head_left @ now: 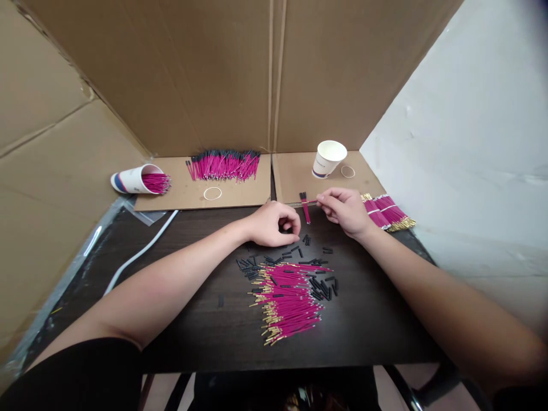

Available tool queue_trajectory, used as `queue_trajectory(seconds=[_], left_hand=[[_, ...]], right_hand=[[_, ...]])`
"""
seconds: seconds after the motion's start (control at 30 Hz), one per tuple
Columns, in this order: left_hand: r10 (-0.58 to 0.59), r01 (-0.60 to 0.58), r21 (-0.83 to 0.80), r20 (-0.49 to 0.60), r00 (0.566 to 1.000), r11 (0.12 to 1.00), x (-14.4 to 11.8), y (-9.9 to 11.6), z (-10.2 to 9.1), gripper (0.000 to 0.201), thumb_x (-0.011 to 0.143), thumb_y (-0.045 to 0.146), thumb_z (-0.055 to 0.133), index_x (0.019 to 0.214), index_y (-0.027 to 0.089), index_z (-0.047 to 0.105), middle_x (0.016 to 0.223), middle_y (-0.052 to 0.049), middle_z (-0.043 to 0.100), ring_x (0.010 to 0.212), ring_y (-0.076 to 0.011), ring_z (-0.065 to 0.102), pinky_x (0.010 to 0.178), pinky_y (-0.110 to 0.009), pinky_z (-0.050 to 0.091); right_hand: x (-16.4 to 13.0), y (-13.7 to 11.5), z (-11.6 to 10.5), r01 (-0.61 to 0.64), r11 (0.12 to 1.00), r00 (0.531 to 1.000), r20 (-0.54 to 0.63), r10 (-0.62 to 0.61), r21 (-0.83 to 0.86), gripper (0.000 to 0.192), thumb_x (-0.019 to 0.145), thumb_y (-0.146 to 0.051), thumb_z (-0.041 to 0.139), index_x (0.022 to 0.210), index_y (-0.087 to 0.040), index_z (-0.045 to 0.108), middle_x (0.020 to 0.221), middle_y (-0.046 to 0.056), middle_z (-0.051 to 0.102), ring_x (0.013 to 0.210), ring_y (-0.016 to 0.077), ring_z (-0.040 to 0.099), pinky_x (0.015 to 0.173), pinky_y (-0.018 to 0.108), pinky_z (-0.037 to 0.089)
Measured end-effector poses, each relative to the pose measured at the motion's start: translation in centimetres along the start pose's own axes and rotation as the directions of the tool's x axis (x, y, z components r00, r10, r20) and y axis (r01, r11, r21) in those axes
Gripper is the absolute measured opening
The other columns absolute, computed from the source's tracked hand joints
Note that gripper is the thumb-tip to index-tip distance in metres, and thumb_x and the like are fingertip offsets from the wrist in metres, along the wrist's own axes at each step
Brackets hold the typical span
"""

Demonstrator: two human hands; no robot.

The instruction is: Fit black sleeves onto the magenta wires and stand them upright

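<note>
My right hand pinches the end of a thin magenta wire, which points left above a few magenta wires with black sleeves. My left hand is curled, thumb and fingers together, just above the table; whatever its fingertips hold is too hidden to make out. Short black sleeves lie scattered below both hands. Among them is a wide pile of magenta wires, with gold tips to the left and silvery tips to the right.
Magenta wires with black ends lie on the cardboard sheet at the back. A paper cup of wires is tipped over at left; another cup stands upright. Banded wire bundles lie at right. A white cable crosses the left side.
</note>
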State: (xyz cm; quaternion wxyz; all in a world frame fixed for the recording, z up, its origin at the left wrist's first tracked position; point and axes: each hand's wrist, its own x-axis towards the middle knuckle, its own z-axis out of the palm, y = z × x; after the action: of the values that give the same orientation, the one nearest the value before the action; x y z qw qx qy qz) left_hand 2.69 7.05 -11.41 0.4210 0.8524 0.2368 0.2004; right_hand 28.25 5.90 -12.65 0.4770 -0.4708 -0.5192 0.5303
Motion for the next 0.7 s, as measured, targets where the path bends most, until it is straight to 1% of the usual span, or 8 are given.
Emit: queue_trajectory(seconds=[0.1,0.17,0.3,0.47,0.57,0.7], left_hand=[[0.019,-0.023,0.051,0.069,0.997,0.998,0.03,0.27,-0.22,0.018,0.083,0.038,0.089,0.078,0.022,0.082,0.073,-0.001,0.059,0.072,-0.0177,0.055,0.080,-0.036,0.046],[0.023,-0.029,0.068,0.095,0.995,0.997,0.03,0.47,-0.21,0.019,0.081,0.042,0.094,0.081,0.024,0.086,0.076,-0.002,0.061,0.075,-0.0191,0.057,0.082,-0.037,0.047],[0.014,-0.021,0.053,0.129,0.992,0.998,-0.14,0.77,-0.01,0.017,0.082,0.041,0.096,0.095,0.029,0.093,0.086,-0.003,0.067,0.080,-0.0196,0.061,0.079,-0.035,0.046],[0.026,-0.044,0.115,0.157,0.987,0.992,-0.31,0.84,0.13,0.013,0.089,0.041,0.095,0.100,0.034,0.095,0.089,-0.002,0.067,0.081,-0.0175,0.063,0.076,-0.034,0.043],[0.029,-0.053,0.130,0.179,0.983,0.990,-0.27,0.89,0.15,0.008,0.093,0.039,0.094,0.097,0.033,0.094,0.088,-0.002,0.066,0.082,-0.0175,0.062,0.077,-0.033,0.042],[0.062,-0.090,0.138,0.194,0.979,0.986,-0.19,0.97,0.13,0.004,0.097,0.032,0.090,0.094,0.028,0.092,0.087,-0.002,0.066,0.087,-0.0180,0.062,0.081,-0.033,0.043]], right_hand=[[-0.01,-0.09,0.08,-0.002,1.000,1.000,-0.007,0.002,-0.005,0.057,0.070,-0.068,0.104,0.072,-0.020,0.074,0.055,-0.003,0.051,0.046,0.0083,0.034,0.042,0.026,0.017],[-0.01,-0.13,0.10,-0.007,1.000,1.000,-0.008,0.007,-0.006,0.058,0.069,-0.069,0.104,0.071,-0.020,0.074,0.054,-0.003,0.051,0.045,0.0082,0.034,0.042,0.026,0.017],[-0.02,-0.16,0.13,-0.014,1.000,1.000,-0.019,0.014,-0.014,0.057,0.069,-0.067,0.104,0.071,-0.020,0.073,0.054,-0.003,0.052,0.044,0.0082,0.034,0.041,0.026,0.017],[0.05,-0.01,0.12,-0.006,1.000,1.000,-0.009,0.005,-0.014,0.056,0.071,-0.067,0.103,0.072,-0.019,0.075,0.054,-0.002,0.052,0.045,0.0083,0.035,0.041,0.025,0.019],[0.10,0.14,0.09,-0.006,1.000,1.000,-0.007,0.006,-0.009,0.057,0.070,-0.069,0.102,0.073,-0.019,0.076,0.054,-0.003,0.051,0.044,0.0079,0.034,0.041,0.024,0.019],[0.08,0.35,0.02,0.004,1.000,1.000,-0.017,-0.004,-0.018,0.058,0.070,-0.070,0.102,0.073,-0.018,0.077,0.055,-0.002,0.052,0.045,0.0085,0.036,0.040,0.024,0.020]])
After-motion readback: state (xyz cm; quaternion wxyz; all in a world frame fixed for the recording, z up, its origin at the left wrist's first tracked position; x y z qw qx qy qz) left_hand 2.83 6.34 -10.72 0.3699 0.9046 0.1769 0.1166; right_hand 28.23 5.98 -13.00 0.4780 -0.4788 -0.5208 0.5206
